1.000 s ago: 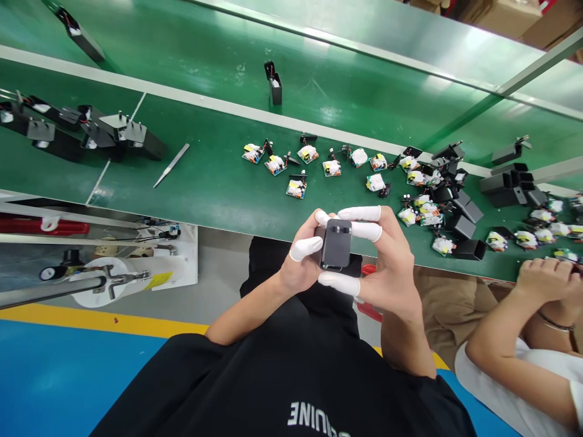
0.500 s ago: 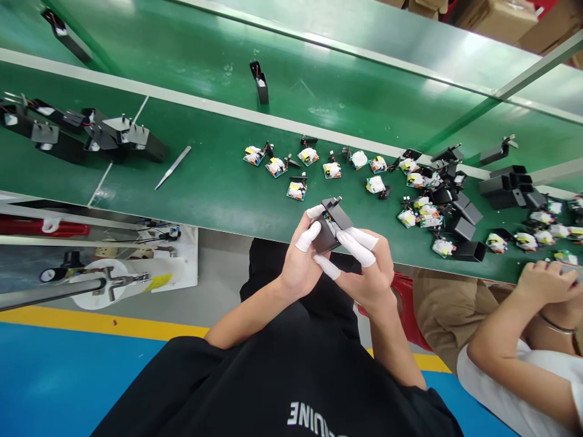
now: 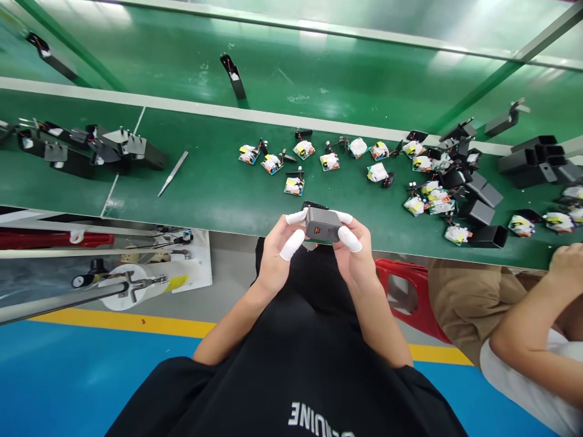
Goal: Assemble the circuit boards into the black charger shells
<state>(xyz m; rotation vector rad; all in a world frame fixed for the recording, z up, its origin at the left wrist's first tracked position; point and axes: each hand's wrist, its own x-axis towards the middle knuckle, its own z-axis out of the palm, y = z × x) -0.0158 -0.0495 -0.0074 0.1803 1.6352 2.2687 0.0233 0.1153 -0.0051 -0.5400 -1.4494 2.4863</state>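
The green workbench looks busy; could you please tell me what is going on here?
The left hand and right hand together hold a black case by the near edge of the green workbench. Ahead lie small circuit boards; other black cases sit to either side, and a slim metal tool lies to the left.

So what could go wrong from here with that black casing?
The left hand and right hand hold the black casing near the front edge of the bench, so a slip might drop it to the floor. Circuit boards lie uncased just beyond; a forward reach could knock them.
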